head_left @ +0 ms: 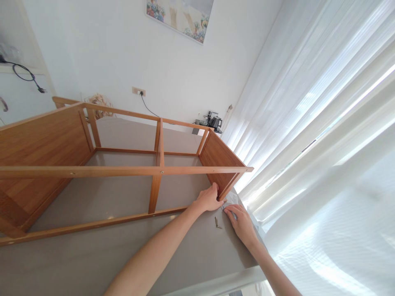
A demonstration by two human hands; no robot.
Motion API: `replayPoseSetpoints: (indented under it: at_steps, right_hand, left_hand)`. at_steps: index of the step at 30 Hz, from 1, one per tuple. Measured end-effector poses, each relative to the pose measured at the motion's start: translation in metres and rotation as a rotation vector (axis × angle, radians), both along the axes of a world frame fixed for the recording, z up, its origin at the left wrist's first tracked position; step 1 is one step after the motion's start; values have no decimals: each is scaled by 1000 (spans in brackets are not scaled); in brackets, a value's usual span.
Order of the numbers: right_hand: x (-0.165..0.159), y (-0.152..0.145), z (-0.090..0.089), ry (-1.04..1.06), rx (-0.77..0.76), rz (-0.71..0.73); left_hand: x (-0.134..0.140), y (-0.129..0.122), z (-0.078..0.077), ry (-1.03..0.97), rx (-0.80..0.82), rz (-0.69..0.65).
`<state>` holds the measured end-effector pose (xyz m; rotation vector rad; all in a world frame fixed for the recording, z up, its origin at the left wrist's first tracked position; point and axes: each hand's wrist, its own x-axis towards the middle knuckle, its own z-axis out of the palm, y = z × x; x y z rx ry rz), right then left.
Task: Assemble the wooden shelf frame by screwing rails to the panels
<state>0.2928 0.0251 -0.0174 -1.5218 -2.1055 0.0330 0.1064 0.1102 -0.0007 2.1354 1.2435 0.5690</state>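
A wooden frame with slatted rails and solid end panels lies across the grey table. At its near right corner, my left hand is closed around the lower end of the right end panel. Just right of that corner, my right hand is in a pinch, fingertips close to the frame. A thin, metallic-looking sliver shows at those fingertips, too small to name. Several loose screws lie on the table between my forearms.
The grey table ends at an edge near my right forearm. Sheer white curtains hang along the right. At the far end stands a kettle on a small stand. A black cord runs from a wall socket.
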Motion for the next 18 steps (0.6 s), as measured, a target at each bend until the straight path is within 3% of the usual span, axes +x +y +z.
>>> replayPoseSetpoints:
  at_steps: [10, 18]
  right_hand:
    - [3, 3, -1, -318, 183, 59]
    - [1, 1, -1, -393, 224, 62]
  left_hand:
    - [-2, 4, -2, 10, -19, -57]
    - [-5, 11, -8, -25, -43, -128]
